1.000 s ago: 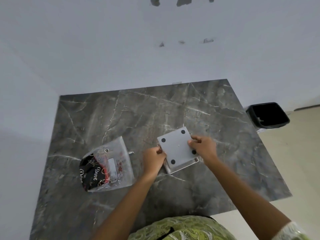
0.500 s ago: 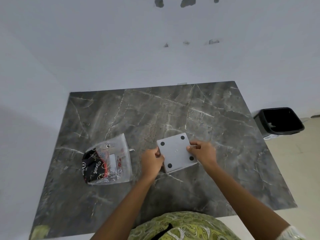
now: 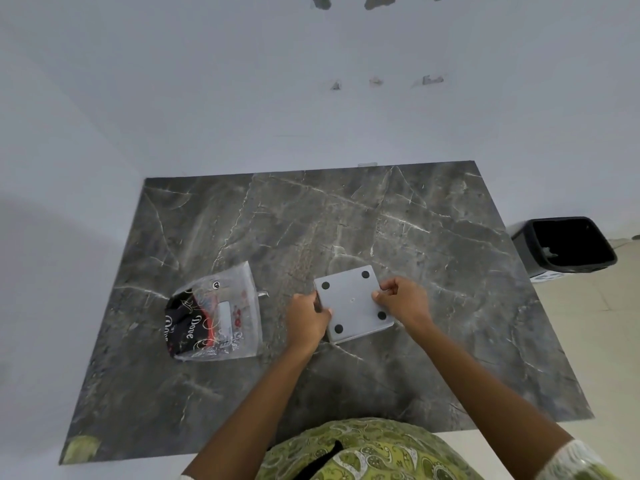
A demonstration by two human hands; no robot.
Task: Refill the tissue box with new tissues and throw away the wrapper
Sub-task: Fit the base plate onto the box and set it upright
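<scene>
My left hand [image 3: 306, 318] grips the left edge of the tissue box [image 3: 353, 303], fingers curled round it; my right hand [image 3: 403, 299] pinches its right edge; the grey box lies bottom up on the marble table [image 3: 433, 237], four black pads showing; left of it lies the clear wrapper [image 3: 216, 315], printed "Dove", its contents unclear; a black bin [image 3: 568, 245] stands beyond the table's right edge, its inside dark.
</scene>
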